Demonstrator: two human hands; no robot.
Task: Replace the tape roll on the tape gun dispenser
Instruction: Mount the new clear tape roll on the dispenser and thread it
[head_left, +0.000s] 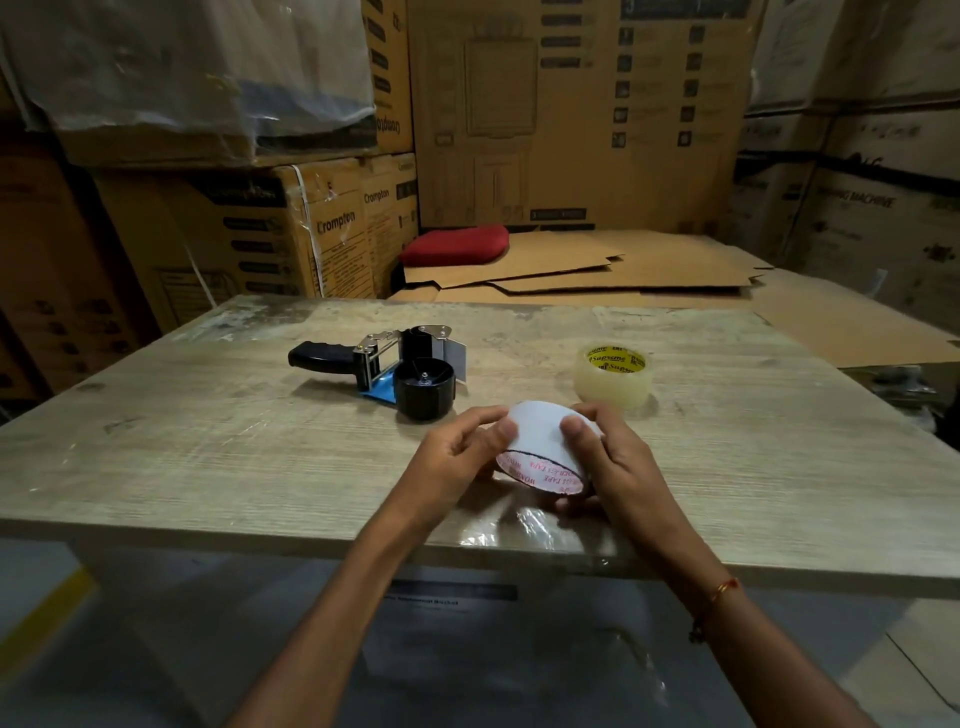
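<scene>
White tape roll (540, 441) is pinched between left hand (457, 457) and right hand (602, 462) near the desk's (208, 467) front edge, tape gun dispenser (384, 371) behind.

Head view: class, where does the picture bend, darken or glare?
Head view: wide-angle bend bows the table edge; corners and cartons fall dark; glare catches the plastic film under the white roll in the left hand and right hand.

The tape gun (379, 369) was black with a blue plate, the held roll (540, 447) white with red lettering, the spare roll (613, 374) clear with a yellow core, the surface (208, 457) pale woodgrain.
</scene>
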